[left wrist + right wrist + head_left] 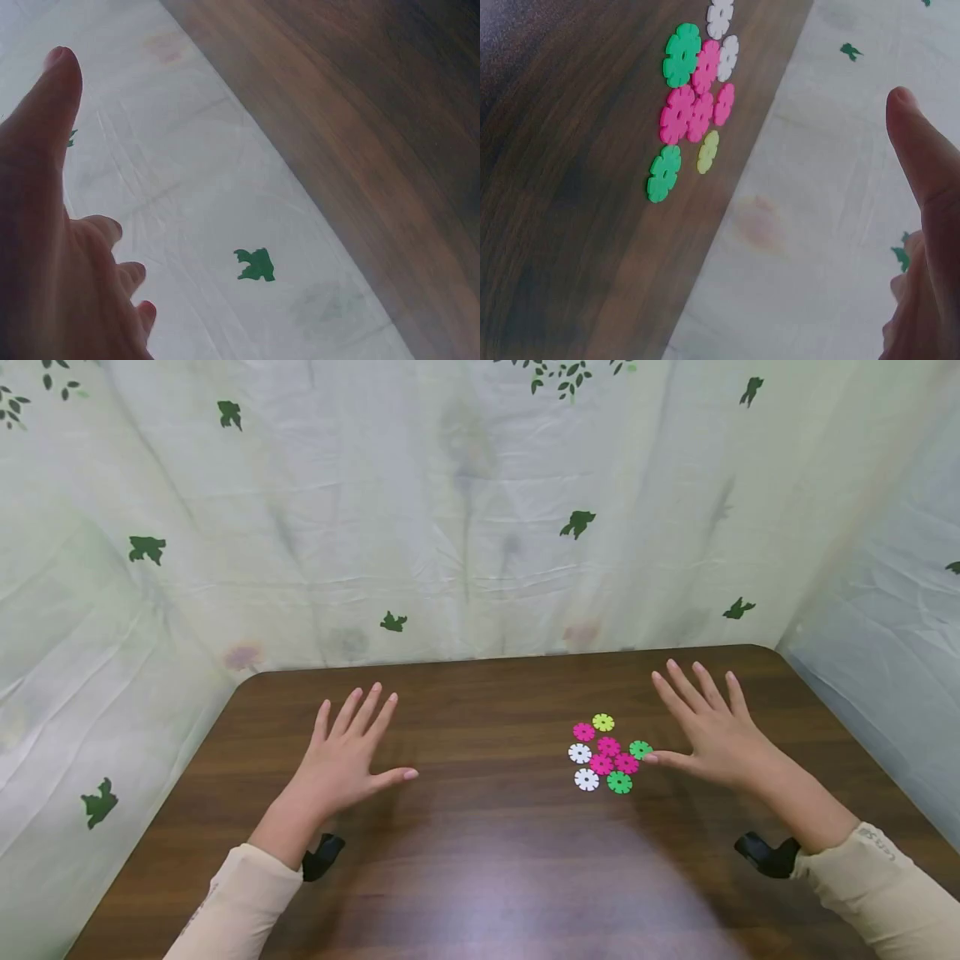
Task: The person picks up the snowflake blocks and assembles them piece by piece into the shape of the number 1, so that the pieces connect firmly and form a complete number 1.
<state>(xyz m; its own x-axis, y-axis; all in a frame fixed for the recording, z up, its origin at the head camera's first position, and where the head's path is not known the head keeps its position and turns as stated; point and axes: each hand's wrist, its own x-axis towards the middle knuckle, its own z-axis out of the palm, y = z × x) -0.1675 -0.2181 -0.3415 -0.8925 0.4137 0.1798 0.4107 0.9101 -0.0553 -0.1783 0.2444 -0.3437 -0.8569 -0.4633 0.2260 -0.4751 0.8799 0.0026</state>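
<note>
Notched plastic snowflake discs lie flat in a loose cluster right of the table's middle: a yellow disc (603, 722), several pink discs (609, 747), two white discs (587, 779) and two green discs (619, 782). My right hand (720, 743) hovers beside them, fingers spread and straight, holding nothing. Its thumb overlaps the edge of the right-hand green disc (640, 749) in the head view, but the right wrist view shows the hand apart from the discs. Over the left side of the table, my left hand (337, 768) also hovers with spread fingers and nothing in it.
The brown wooden table (465, 860) has rounded far corners. A pale curtain (465, 527) with green leaf shapes hangs behind its far edge and along both sides. Black wrist-camera mounts (767, 855) stick out below each beige sleeve.
</note>
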